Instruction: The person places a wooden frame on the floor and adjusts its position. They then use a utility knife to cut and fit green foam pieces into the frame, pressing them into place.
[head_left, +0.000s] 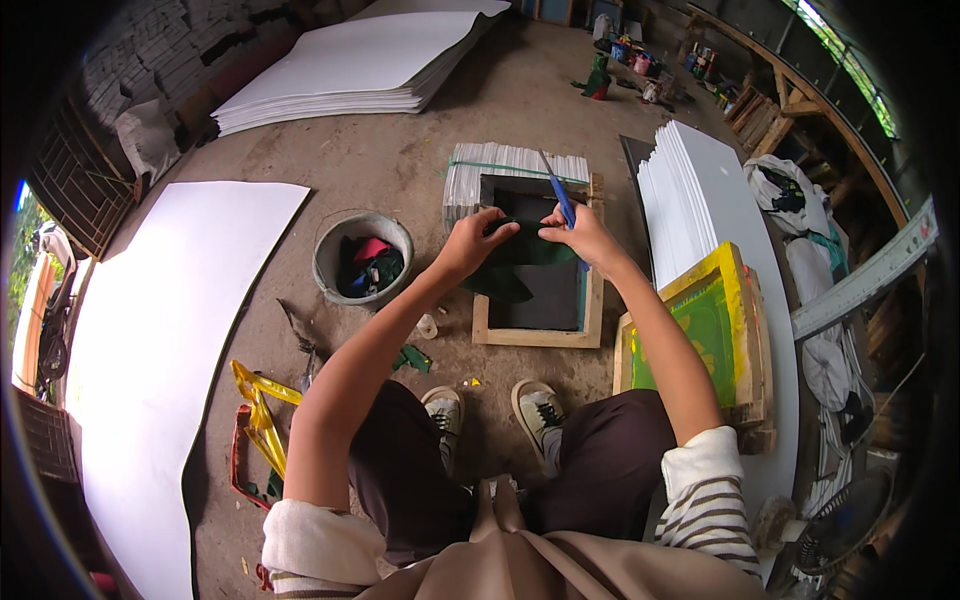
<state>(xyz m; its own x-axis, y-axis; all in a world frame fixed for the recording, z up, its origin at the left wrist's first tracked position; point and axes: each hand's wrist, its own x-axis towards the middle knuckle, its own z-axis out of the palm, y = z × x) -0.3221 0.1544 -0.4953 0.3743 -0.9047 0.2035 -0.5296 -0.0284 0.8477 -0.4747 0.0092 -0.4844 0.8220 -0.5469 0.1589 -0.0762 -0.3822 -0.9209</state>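
Observation:
My left hand (478, 240) pinches the upper left edge of a dark green cloth (535, 245). My right hand (588, 238) is closed at the cloth's other end, with a slim blue-handled tool (563, 198) held in it. The tool's narrow pale tip points up and away; whether it is a cutter or scissors is unclear. Below the cloth lies a wooden-framed screen (540, 337) with a dark mesh. The cloth hangs over this screen and hides part of it. A bundle of white sheets (470, 185) sits behind and partly under the screen.
A grey bucket (320, 262) holding dark and red cloths stands to the left. On the right, a yellow-edged framed screen (738, 300) leans by stacked white boards (700, 190). A white sheet (190, 300) covers the floor at left. Another stack of sheets (350, 60) lies far back.

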